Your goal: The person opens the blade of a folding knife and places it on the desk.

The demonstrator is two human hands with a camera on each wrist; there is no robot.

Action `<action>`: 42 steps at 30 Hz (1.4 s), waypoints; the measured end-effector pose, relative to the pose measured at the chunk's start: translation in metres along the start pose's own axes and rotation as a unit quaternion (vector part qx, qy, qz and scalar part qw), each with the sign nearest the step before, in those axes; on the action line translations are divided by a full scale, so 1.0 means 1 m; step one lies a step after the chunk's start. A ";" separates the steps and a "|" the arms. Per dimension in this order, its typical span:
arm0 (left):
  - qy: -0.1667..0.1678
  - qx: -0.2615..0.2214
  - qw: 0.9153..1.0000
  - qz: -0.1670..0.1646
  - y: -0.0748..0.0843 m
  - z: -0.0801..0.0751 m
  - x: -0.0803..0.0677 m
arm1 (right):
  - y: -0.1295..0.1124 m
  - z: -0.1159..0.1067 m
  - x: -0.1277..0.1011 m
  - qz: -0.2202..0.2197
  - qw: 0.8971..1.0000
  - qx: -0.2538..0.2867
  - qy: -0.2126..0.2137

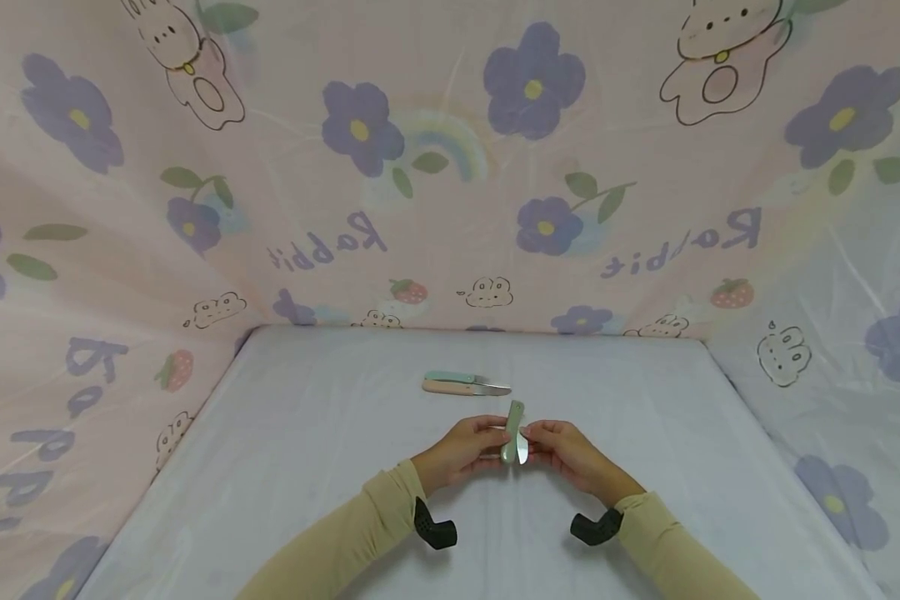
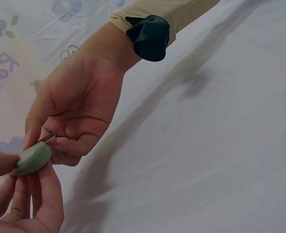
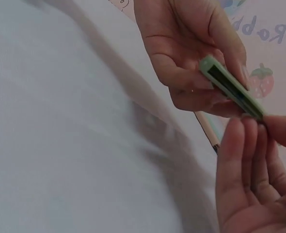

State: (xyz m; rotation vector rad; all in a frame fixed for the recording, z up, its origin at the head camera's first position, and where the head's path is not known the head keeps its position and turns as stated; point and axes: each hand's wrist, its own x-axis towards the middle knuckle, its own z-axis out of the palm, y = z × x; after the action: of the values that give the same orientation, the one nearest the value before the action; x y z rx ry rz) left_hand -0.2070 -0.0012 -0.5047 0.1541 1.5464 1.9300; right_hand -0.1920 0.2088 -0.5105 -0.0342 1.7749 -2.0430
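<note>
A green folding knife (image 1: 512, 423) is held upright above the white sheet (image 1: 307, 467), between both hands. My left hand (image 1: 474, 447) grips its green handle (image 2: 32, 159), whose open slot (image 3: 226, 82) shows in the right wrist view. My right hand (image 1: 558, 448) pinches the metal blade (image 2: 48, 138) at the lower end of the knife, thumb against fingers. The left hand's fingers (image 2: 22, 194) curl under the handle. In the right wrist view, the right hand's fingers (image 3: 252, 170) rise to the handle's near end.
Two more folding knives lie side by side beyond the hands, one with a mint handle (image 1: 450, 377) and one with a peach handle (image 1: 450, 387). Pink flower-print cloth (image 1: 450, 167) walls the sheet at the back and on both sides.
</note>
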 end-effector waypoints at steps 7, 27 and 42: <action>-0.004 -0.002 1.000 0.004 -0.003 0.000 0.000 | 0.001 0.003 -0.001 0.011 0.999 0.015 -0.036; 0.015 0.018 1.000 0.012 -0.006 -0.007 -0.006 | 0.006 0.005 -0.002 -0.016 0.999 -0.037 -0.007; 0.025 0.056 0.998 0.012 -0.005 -0.016 -0.012 | 0.004 0.004 -0.009 -0.005 0.997 -0.077 0.028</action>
State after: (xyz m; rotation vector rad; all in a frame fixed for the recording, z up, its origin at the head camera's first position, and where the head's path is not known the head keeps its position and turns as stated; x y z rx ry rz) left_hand -0.2031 -0.0208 -0.5104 0.1752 1.6931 1.8789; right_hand -0.1816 0.2081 -0.5112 -0.0325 1.9665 -1.9261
